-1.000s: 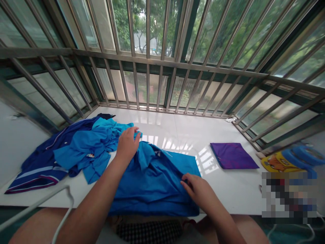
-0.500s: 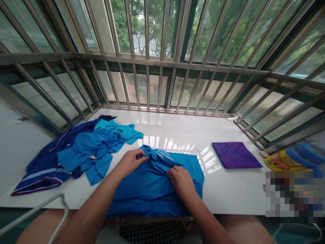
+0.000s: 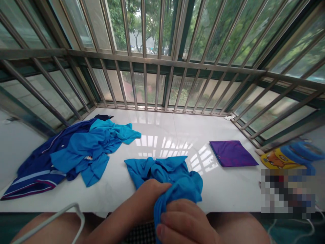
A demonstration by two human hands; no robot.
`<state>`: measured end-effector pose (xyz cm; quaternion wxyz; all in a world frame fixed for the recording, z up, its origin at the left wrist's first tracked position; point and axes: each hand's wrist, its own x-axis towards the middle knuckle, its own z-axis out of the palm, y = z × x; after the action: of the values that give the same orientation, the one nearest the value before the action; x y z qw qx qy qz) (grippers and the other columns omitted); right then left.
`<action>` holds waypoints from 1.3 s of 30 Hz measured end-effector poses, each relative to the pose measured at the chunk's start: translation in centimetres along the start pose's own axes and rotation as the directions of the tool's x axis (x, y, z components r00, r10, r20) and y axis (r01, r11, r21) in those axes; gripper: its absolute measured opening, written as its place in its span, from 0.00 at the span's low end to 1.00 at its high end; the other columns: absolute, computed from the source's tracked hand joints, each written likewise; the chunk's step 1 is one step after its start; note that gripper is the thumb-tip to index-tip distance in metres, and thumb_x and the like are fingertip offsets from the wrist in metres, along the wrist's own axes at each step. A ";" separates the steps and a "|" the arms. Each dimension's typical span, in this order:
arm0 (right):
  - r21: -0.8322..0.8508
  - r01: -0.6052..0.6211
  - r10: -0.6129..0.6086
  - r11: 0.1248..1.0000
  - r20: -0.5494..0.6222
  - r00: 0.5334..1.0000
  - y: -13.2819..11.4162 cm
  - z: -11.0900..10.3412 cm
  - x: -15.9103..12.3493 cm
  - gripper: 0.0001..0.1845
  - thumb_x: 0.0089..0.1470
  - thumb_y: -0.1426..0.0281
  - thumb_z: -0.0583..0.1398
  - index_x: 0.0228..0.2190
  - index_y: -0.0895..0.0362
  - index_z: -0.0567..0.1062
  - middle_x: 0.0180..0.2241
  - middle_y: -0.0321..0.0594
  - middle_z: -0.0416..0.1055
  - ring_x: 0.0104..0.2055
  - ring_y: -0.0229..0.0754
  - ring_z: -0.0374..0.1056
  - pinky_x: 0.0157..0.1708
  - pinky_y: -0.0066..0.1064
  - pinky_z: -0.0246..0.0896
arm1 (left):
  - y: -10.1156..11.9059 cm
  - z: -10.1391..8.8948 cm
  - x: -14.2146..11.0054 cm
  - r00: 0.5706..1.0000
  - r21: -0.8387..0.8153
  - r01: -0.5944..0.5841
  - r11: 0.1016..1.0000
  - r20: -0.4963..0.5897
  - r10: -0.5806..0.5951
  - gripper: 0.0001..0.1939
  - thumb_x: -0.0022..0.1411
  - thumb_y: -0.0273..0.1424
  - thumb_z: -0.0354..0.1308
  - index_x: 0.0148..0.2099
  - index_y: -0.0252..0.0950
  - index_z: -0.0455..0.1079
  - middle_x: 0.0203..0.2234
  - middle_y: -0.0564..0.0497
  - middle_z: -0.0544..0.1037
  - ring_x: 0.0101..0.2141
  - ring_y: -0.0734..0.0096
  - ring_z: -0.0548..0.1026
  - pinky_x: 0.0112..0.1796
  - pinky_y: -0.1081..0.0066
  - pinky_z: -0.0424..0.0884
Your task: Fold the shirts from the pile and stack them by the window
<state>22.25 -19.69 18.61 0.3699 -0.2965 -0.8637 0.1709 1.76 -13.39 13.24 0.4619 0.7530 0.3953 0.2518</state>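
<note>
A blue shirt (image 3: 162, 167) lies bunched on the white ledge in front of me, its near part lifted toward my lap. My left hand (image 3: 154, 189) grips the cloth from the left, with the thumb over a fold and the other fingers hidden beneath fabric. Closer to me, my right hand (image 3: 186, 220) is closed round a gathered strip of the same shirt that hangs past the ledge's near edge. The shirt's far edge rests on the ledge, creased and spread out.
To the left is a pile of blue shirts (image 3: 88, 142) with a dark blue striped garment (image 3: 33, 173). A folded purple cloth (image 3: 233, 154) lies at right, near a yellow and blue container (image 3: 281, 157). Metal bars (image 3: 162, 62) enclose the white ledge (image 3: 172, 125). A white curved rod (image 3: 78, 213) stands front left.
Both hands have drawn toward me, pulling the shirt's near part up and bunching it. The white lettering no longer shows. The view has shifted slightly.
</note>
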 end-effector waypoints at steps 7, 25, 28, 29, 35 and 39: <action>-0.375 0.089 -0.202 0.923 -0.275 0.940 7.0 -1.5 -0.8 0.14 0.68 0.77 0.62 0.53 0.54 0.79 0.38 0.40 0.83 0.40 0.41 0.80 0.43 0.31 0.76 | -2.2 -10.5 -1.4 0.762 0.279 0.204 0.939 -0.647 0.027 0.19 0.66 0.35 0.55 0.53 0.37 0.80 0.46 0.46 0.87 0.49 0.55 0.83 0.51 0.62 0.78; -0.705 -0.708 0.768 0.028 -0.439 0.467 28.8 -10.7 -13.5 0.27 0.75 0.66 0.47 0.54 0.64 0.83 0.47 0.61 0.81 0.41 0.57 0.78 0.45 0.44 0.66 | -11.4 -10.2 -1.3 0.888 0.505 0.455 0.734 -0.320 -0.330 0.20 0.72 0.38 0.53 0.59 0.36 0.75 0.33 0.47 0.82 0.36 0.57 0.82 0.40 0.65 0.72; -0.679 -0.731 0.602 0.058 -0.561 0.568 27.8 -10.4 -12.4 0.26 0.75 0.67 0.48 0.50 0.67 0.83 0.43 0.63 0.81 0.39 0.56 0.77 0.42 0.44 0.65 | -10.7 -5.9 0.9 0.955 0.373 0.285 0.883 -0.190 -0.228 0.16 0.72 0.39 0.54 0.52 0.39 0.79 0.32 0.50 0.82 0.34 0.62 0.80 0.39 0.67 0.72; -0.682 -0.725 0.527 0.093 -0.585 0.617 27.2 -9.8 -11.9 0.26 0.75 0.67 0.48 0.49 0.68 0.83 0.42 0.64 0.81 0.39 0.56 0.77 0.43 0.44 0.65 | -10.6 -4.8 1.4 0.966 0.350 0.245 0.904 -0.172 -0.195 0.15 0.73 0.38 0.54 0.51 0.39 0.79 0.33 0.50 0.82 0.34 0.63 0.80 0.40 0.66 0.73; -0.677 -0.392 0.372 0.623 -0.184 0.910 20.1 1.4 -7.7 0.19 0.74 0.68 0.52 0.48 0.59 0.83 0.50 0.54 0.83 0.52 0.53 0.78 0.58 0.43 0.68 | -11.4 -0.5 2.4 0.970 0.364 0.028 0.931 -0.235 0.062 0.15 0.75 0.37 0.57 0.58 0.41 0.76 0.52 0.44 0.83 0.52 0.58 0.81 0.57 0.57 0.77; -0.541 -0.349 0.449 0.765 0.059 0.892 14.6 8.9 -6.3 0.14 0.72 0.63 0.59 0.52 0.51 0.83 0.61 0.45 0.79 0.65 0.56 0.71 0.65 0.49 0.64 | -12.7 1.0 2.0 0.961 0.480 -0.052 0.876 -0.215 0.175 0.19 0.74 0.34 0.60 0.64 0.43 0.73 0.63 0.43 0.79 0.63 0.55 0.76 0.65 0.50 0.73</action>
<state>24.74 -13.22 1.79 0.1497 -0.5449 -0.8243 0.0348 -0.98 -8.95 1.45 0.1959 0.8263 0.4545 0.2689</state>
